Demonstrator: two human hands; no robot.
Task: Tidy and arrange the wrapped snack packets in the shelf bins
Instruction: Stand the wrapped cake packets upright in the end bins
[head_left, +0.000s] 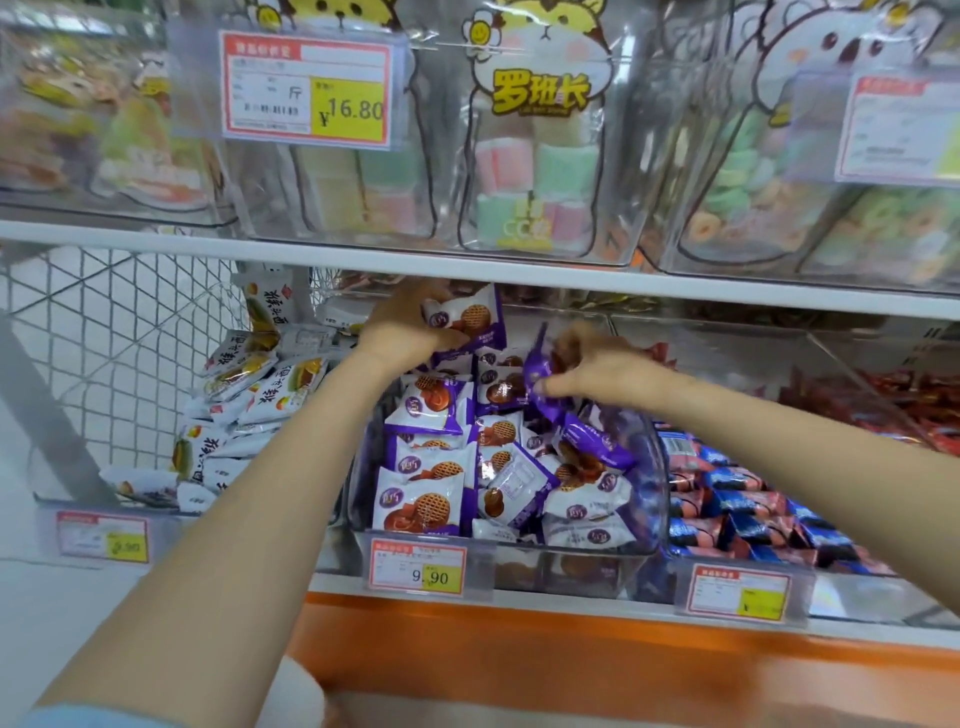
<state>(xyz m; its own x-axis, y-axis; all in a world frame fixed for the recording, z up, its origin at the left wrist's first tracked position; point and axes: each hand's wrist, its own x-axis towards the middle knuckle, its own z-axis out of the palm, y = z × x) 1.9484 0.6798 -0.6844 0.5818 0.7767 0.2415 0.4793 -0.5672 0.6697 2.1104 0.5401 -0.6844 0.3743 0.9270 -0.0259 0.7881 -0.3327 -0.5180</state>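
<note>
At a shop shelf, our left hand (410, 325) grips a purple-and-white snack packet (470, 317) at the back of the clear middle bin (658, 467), while our right hand (597, 371) pinches a second purple packet (540, 376) just above the pile (576, 483). The pile's left column (423, 501) lies fairly neat and its right side looks jumbled, so we judge much tidying remains.

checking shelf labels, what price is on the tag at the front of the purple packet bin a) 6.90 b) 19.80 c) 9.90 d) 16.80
c: the price tag clipped to the front of the purple packet bin reads 9.90, while the 16.80 tag hangs on the shelf above.
</note>
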